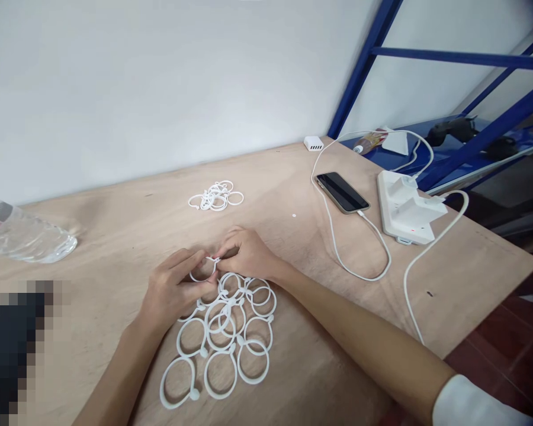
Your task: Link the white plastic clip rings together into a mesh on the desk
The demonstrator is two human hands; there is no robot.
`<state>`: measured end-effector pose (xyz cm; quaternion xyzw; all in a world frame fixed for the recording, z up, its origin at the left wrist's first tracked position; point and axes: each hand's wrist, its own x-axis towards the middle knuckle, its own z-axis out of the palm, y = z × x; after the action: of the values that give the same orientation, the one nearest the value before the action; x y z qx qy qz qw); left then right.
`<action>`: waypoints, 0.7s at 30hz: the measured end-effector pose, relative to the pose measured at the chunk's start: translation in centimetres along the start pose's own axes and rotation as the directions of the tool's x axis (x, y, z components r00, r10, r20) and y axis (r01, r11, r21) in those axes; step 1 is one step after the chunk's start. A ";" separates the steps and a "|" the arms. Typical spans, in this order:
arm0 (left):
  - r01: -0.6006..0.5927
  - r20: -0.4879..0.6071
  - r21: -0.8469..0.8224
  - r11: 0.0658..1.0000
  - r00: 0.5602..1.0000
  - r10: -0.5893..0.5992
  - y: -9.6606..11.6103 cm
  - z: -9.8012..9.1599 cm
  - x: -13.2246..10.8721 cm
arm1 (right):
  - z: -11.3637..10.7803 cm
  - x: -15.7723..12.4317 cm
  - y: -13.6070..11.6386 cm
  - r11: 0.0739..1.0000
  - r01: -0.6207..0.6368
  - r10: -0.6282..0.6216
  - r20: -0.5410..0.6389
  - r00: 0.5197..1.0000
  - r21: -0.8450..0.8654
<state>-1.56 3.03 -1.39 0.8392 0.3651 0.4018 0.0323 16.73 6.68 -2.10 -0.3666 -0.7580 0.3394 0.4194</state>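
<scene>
My left hand (166, 287) grips a thin white plastic ring (203, 280) between thumb and fingers, just above the wooden table. From the far side, the fingertips of my right hand (249, 251) pinch the same ring at its small clasp end. Right below my hands lies a spread of similar white rings (221, 395), each with a small knob, several of them overlapping. Farther back, a smaller tangled pile of white rings (217, 198) rests on the table. My fingers partly cover the held ring's clasp.
A clear plastic bottle (39, 236) lies at the left. On the right are a phone (343, 192) on a white cable (333, 236), a power strip (386, 207) with plugs, and a small white charger (313, 143). A blue metal frame (364, 65) stands behind the table (471, 260).
</scene>
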 end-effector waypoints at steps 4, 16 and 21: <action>0.021 0.054 0.030 0.999 0.998 -0.023 0.1 -0.2 0.1 | 0.0 -0.1 -0.1 1.000 -0.026 0.027 0.028 0.999 -0.012; 0.116 0.060 0.051 0.992 0.991 -0.119 0.1 -0.1 0.1 | 0.1 -0.1 -0.2 0.998 -0.050 0.051 0.039 0.998 -0.037; 0.211 0.107 0.033 0.977 0.971 -0.214 0.3 -0.4 0.2 | 0.1 -0.1 -0.2 0.997 -0.024 0.025 0.007 1.000 -0.074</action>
<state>-1.59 2.87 -0.93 0.8165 0.4547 0.3451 0.0863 16.60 6.49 -2.04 -0.3898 -0.7670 0.3177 0.3985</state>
